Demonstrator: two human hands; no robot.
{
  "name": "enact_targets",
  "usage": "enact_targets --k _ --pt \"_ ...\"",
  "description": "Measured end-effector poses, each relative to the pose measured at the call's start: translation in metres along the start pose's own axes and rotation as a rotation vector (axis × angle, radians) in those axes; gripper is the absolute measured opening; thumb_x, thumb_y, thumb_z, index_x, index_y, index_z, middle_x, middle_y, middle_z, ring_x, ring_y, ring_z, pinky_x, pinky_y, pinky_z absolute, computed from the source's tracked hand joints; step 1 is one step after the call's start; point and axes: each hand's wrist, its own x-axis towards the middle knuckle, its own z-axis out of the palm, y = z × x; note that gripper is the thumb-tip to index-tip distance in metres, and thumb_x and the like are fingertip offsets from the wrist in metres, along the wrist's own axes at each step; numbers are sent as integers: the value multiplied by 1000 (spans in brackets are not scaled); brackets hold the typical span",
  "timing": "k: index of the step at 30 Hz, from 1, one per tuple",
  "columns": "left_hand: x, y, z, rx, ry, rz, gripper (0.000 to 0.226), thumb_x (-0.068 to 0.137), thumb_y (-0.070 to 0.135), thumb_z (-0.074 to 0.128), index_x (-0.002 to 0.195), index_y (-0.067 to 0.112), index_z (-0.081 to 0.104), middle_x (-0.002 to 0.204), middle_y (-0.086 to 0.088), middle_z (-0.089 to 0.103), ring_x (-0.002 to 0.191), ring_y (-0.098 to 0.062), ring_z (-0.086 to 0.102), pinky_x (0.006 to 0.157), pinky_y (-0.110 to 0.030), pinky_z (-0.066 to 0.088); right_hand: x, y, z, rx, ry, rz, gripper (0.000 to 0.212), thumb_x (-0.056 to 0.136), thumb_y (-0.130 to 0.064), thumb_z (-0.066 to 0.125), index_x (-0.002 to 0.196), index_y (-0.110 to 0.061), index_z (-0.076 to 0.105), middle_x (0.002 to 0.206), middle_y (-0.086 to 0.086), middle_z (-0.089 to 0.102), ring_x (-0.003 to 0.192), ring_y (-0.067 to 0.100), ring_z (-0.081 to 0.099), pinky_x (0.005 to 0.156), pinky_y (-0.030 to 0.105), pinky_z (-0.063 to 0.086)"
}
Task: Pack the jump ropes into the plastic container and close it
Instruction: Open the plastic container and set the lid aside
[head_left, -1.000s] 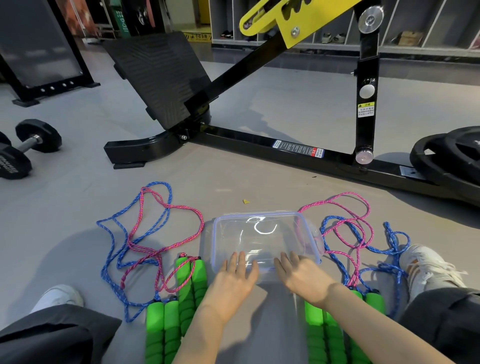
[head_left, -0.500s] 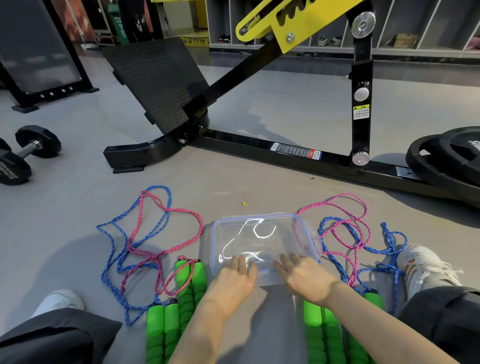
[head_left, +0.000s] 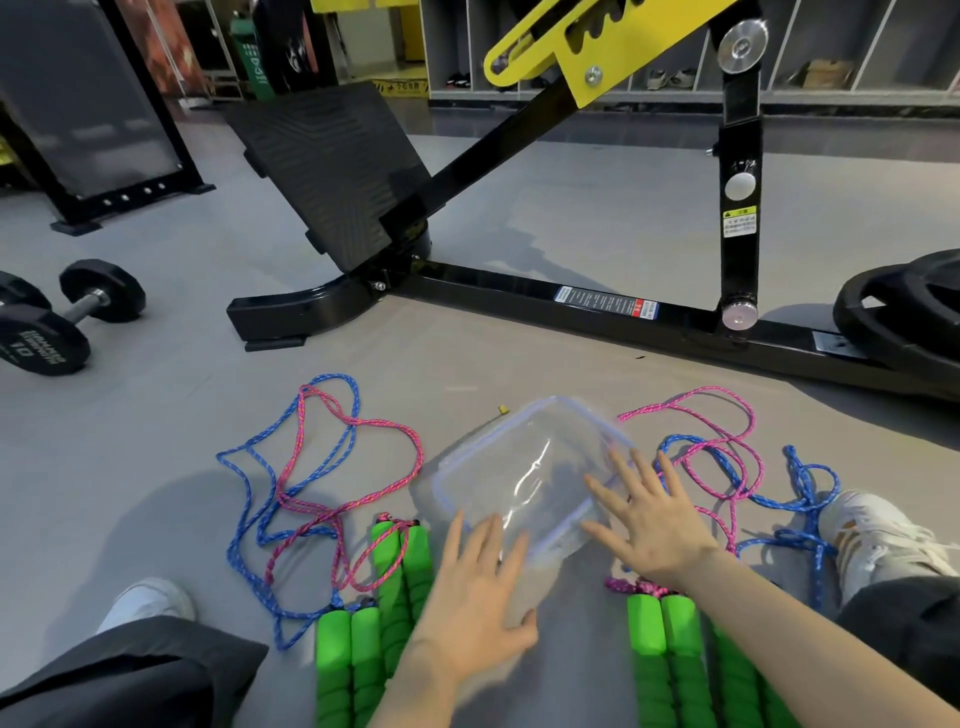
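Fingers (head_left: 488, 545) straight and fanned apart on the left hand (head_left: 478, 618), same deal on the right hand (head_left: 660, 535), nothing pinched, nothing gripped, just flat contact with the plastic container (head_left: 509, 457). Left on the near corner, right along the right-hand edge. Parked on the floor (head_left: 156, 441) between the legs, skewed at an angle, clear with a blue seal round the rim; looks lidded, hard to swear to it through the glare. None of the jump ropes (head_left: 311, 483) inside yet: one pink-and-blue bunch just left of the container with green foam handles (head_left: 363, 654), second bunch (head_left: 737, 483) just right, its handles partly behind the right forearm

Ways for this to go sideways, just guessing: flat palms on slick plastic on a smooth floor, so likely a skating container instead of an opened one; probably needs a hooked grip under a corner. Cords looped through each other, so one tug on a handle and likely the whole bunch along for the ride. Then chunky foam plus loose cord, so easy to leave a loop across the rim and end up with a lid refusing to seat
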Motion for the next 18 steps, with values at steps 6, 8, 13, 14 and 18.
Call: enact_targets --k 6,8,13,14,18 --pt "-5 0 12 -28 130 64 70 65 50 48 127 16 47 129 -10 60 127 -23 41 107 -45 19 -14 -12 -8 132 197 -19 71 97 -50 8 109 -13 67 99 12 63 84 31 56 78 39 31" --pt "-6 -15 17 -20 160 24 73 62 42 53 130 16 45 133 -14 57 129 -26 36 106 -44 22 -23 -28 -6 231 263 -143 61 95 -53 19 114 -15 62 94 8 60 80 28 56 75 35 29" --pt "-6 -16 21 -48 211 -9 61 67 30 42 127 18 46 127 -13 61 117 -28 49 101 -42 30 -26 -41 10 243 237 -252 78 77 -75 41 129 -19 55 109 11 61 102 29 56 103 48 26" --pt "-6 -13 22 -51 211 -25 60 69 30 40 126 17 47 125 -13 61 115 -29 52 100 -42 30 -25 -38 10 222 224 -258 82 74 -76 43 131 -19 54 114 13 61 107 31 56 105 50 22" --pt "-11 -3 30 4 252 -20 54 71 30 40 123 15 47 121 -14 63 110 -28 53 96 -43 33 -20 -32 7 120 144 -249 91 67 -76 43 136 -17 48 130 17 56 117 34 57 104 50 20"
